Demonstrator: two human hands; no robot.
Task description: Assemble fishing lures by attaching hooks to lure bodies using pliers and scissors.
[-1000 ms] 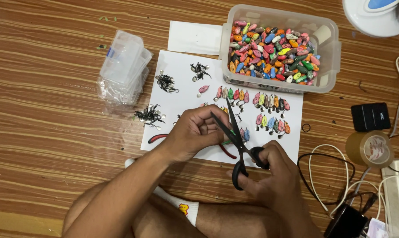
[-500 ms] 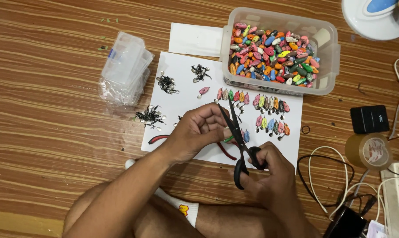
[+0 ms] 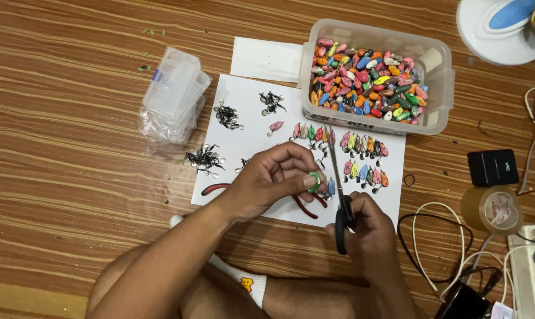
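A small green lure point(image 3: 315, 181) was pinched between the fingers point(image 3: 297, 177) of the left hand point(image 3: 273, 180), above a white sheet point(image 3: 250, 139) laid on the wooden floor point(image 3: 72, 177). Black-handled scissors point(image 3: 340, 204) were gripped in the right hand point(image 3: 365, 233), blades pointing away, just beside the lure. Rows of coloured lures point(image 3: 362, 159) were spread on the sheet, near a clear tub point(image 3: 439, 88) filled with more.

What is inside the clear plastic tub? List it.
The clear plastic tub is heaped with small painted lures in pink, orange, green, yellow and blue, plus one pale piece near its right wall. The heap covers the tub's bottom, so anything beneath cannot be seen.
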